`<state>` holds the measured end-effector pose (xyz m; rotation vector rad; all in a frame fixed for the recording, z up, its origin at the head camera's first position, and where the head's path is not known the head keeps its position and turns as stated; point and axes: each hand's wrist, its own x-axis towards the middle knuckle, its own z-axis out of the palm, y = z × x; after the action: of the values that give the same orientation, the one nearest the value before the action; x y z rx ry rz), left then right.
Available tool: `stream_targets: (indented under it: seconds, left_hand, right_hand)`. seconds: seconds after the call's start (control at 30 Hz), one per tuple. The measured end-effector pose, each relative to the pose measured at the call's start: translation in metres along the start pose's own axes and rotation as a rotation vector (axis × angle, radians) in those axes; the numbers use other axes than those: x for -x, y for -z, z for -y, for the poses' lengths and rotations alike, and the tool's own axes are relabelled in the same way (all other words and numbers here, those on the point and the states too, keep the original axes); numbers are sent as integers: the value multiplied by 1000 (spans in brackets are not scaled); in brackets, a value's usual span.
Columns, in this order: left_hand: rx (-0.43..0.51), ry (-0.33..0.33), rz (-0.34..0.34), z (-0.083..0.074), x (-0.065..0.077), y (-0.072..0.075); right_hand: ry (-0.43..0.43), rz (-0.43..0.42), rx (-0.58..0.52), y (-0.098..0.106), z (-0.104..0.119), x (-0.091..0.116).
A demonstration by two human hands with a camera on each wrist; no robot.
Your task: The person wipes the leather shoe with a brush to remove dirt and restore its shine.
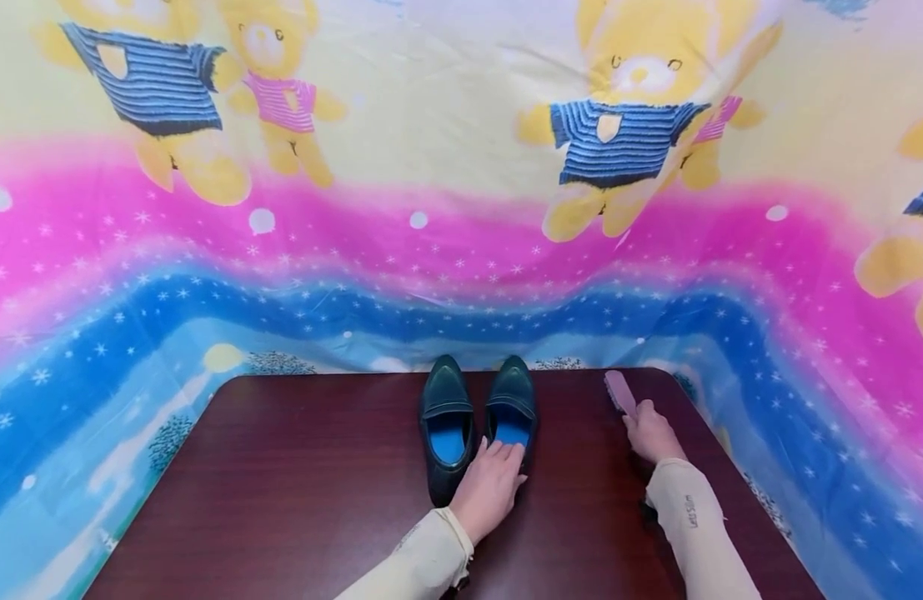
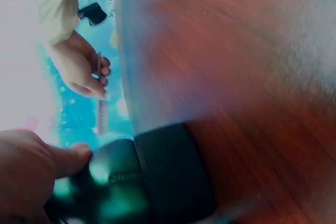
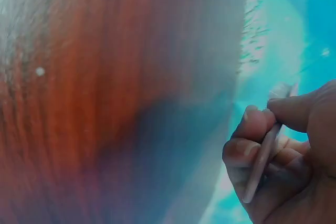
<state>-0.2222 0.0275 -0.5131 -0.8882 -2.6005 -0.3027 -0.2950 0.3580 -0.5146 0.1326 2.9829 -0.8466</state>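
Two dark green loafers with blue insoles stand side by side on the table, toes toward the back edge. My left hand [image 1: 489, 492] holds the right loafer [image 1: 512, 385] by its heel end, fingers over the opening. In the left wrist view, the thumb presses against the shiny back of this shoe [image 2: 173, 171]. The left loafer [image 1: 444, 387] stands just beside that hand. Off to the right, my right hand [image 1: 651, 432] grips a pink brush [image 1: 619, 390] by its handle, bristles facing left. The right wrist view shows thumb and fingers curled round the thin handle [image 3: 257, 174].
The dark red wooden table [image 1: 303, 467] has rounded back corners. Behind it and along its sides hangs a cloth [image 1: 446, 258] printed with teddy bears and snowflakes. The loafers' toes reach the table's back edge, and the brush is near the right edge.
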Motion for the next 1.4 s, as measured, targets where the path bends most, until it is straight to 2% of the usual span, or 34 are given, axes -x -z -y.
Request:
stream_targets:
  seconds: [0.1, 0.23, 0.37, 0.43, 0.53, 0.6, 0.77, 0.87, 1.0, 1.1, 1.4]
  left_hand:
    - [111, -26, 24, 5, -4, -2]
    - [248, -107, 109, 10, -9, -4]
    - [288, -219, 206, 13, -13, -1]
    - [283, -231, 216, 15, -13, 0]
    - [314, -156, 194, 14, -10, 1]
    - [379, -62, 176, 12, -8, -1]
    - [598, 222, 150, 1, -4, -10]
    - [642, 315, 136, -4, -3, -15]
    - [638, 317, 103, -8, -6, -18]
    - [675, 309, 78, -7, -8, -17]
    - [964, 305, 87, 1, -10, -11]
  right_hand:
    - [40, -38, -45, 9, 9, 9]
    - [86, -85, -74, 19, 18, 22]
    - [127, -119, -57, 23, 22, 35]
    - [146, -135, -49, 24, 23, 40]
    - [167, -150, -54, 25, 23, 48]
    - [180, -166, -56, 26, 22, 53]
    - [194, -187, -51, 27, 23, 62]
    - [209, -192, -53, 27, 26, 62]
    - [233, -227, -51, 28, 31, 64]
    - [242, -254, -68, 31, 36, 67]
    - [288, -252, -175, 29, 61, 81]
